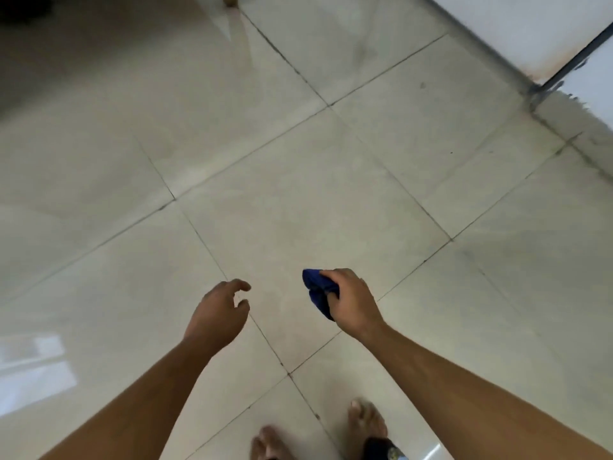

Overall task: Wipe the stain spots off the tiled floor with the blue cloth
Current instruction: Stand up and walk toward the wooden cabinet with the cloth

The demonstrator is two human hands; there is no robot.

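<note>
The tiled floor (298, 200) filled nearly the whole view — large, glossy, pale beige squares set diagonally, with thin dark grout lines crossing between them. A small dark speck (422, 85) lay on a far-right tile, and a tinier dot (451, 152) sat on the tile nearer than it; a faint greyish smear showed on a far tile, though blur made it hard to read. At the far right a white wall (517, 24) met the floor, its base marked with rusty discolouration, and a dark vertical strip (577, 58) ran down it to a grimy corner. The far left fell into shadow, and a bright window reflection (33, 370) lay on the near-left tile. Both bare forearms reached out from the near edge. The right hand (355, 302) gripped the blue cloth (319, 292) bunched in its curled fingers and thumb, held above the floor near the middle of the view, not touching the tiles. The left hand (217, 315) hung just left of it, apart from the cloth, its fingers loosely curled and holding nothing. Two bare feet (366, 423) stood on the near tiles — the right one partly hidden by a dark object at the bottom edge that could not be made out.
</note>
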